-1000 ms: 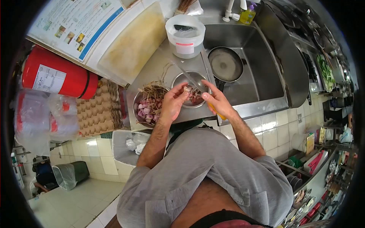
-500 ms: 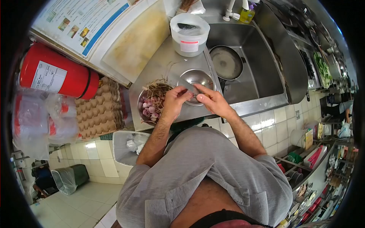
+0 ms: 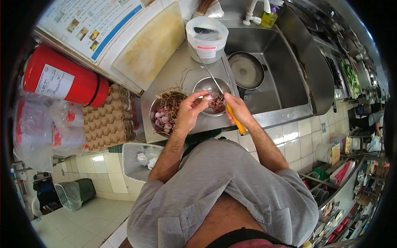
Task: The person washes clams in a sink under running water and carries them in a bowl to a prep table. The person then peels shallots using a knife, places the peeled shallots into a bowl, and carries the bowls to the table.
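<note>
My right hand [image 3: 238,110] is closed around the yellow-orange handle of a knife [image 3: 235,119], whose long thin blade points away toward the white tub. A small peeled-looking shallot [image 3: 208,98] is pinched between the thumb and fingers of my left hand [image 3: 190,111]. Just beyond both hands, a steel bowl [image 3: 199,84] holds reddish-brown skins [image 3: 217,106]. To the left of my left hand sits another bowl with several pink-purple shallots [image 3: 164,120], and dry stringy stalks [image 3: 170,98] are heaped at its far side.
A white plastic tub [image 3: 192,45] stands on the steel counter [image 3: 173,74]. A pan [image 3: 247,70] lies in the sink [image 3: 285,70] to the right. Egg trays [image 3: 107,120] and a red container [image 3: 62,78] are at left. A lined bin [image 3: 131,161] is below the counter.
The knife has swung from lying between my hands to pointing away, its handle now showing in my right hand. My hands have moved slightly apart, and the shallot now shows in my left fingers.
</note>
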Demonstrator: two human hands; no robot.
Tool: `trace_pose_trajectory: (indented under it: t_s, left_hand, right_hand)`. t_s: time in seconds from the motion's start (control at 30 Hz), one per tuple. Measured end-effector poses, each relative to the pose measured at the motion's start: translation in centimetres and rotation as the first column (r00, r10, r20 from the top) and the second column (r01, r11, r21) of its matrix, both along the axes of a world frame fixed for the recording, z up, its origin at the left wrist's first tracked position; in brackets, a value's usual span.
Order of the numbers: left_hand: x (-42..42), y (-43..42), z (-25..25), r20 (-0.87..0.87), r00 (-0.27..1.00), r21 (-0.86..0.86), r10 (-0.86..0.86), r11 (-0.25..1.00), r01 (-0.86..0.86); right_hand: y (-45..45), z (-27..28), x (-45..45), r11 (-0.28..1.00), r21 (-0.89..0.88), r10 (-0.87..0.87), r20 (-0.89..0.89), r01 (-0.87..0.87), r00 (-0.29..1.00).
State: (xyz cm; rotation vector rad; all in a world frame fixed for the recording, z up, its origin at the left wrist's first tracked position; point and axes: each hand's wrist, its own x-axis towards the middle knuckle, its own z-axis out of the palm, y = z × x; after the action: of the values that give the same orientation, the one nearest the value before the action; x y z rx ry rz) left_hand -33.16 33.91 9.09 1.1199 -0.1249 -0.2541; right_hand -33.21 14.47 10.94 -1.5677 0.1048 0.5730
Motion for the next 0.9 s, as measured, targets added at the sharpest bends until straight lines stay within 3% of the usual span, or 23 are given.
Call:
trace_pose_trajectory:
  t_s: [0.13, 0.2, 0.33, 0.4, 0.53, 0.7, 0.9]
  left_hand:
    - [0.0, -0.1, -0.3, 0.015, 1.0, -0.017, 0.001, 1.0, 0.0]
    - [-0.1, -0.2, -0.1, -0.023, 1.0, -0.088, 0.011, 0.996, -0.013]
    - [0.0, -0.2, -0.6, -0.012, 1.0, -0.134, 0.001, 0.991, -0.003]
    - [-0.2, -0.2, 0.0, -0.063, 0.998, -0.131, 0.019, 0.991, -0.027]
    - [-0.1, -0.3, 0.1, -0.03, 0.999, -0.151, 0.038, 0.988, -0.042]
    - [-0.4, -0.5, -0.5, -0.142, 0.989, -0.24, 0.045, 0.968, -0.078]
    - [-0.3, -0.6, -1.0, -0.075, 0.993, -0.151, 0.09, 0.983, -0.1]
  right_hand:
    - [-0.6, 0.8, -0.3, 0.997, 0.053, 0.056, 0.053, -0.059, 0.997]
    - [-0.6, 1.5, -0.7, 0.987, 0.128, 0.073, 0.18, -0.097, 0.981]
    - [-0.3, 2.7, -0.9, 0.972, 0.1, 0.188, 0.204, -0.211, 0.961]
    - [-0.2, 2.8, -0.6, 0.937, -0.085, 0.349, 0.264, -0.339, 0.899]
    - [0.1, 2.8, -0.7, 0.928, -0.221, 0.365, 0.36, -0.302, 0.859]
    - [0.2, 2.6, -1.0, 0.911, -0.325, 0.375, 0.404, -0.253, 0.834]
    - [0.2, 2.0, -1.3, 0.954, -0.122, 0.296, 0.258, -0.273, 0.92]
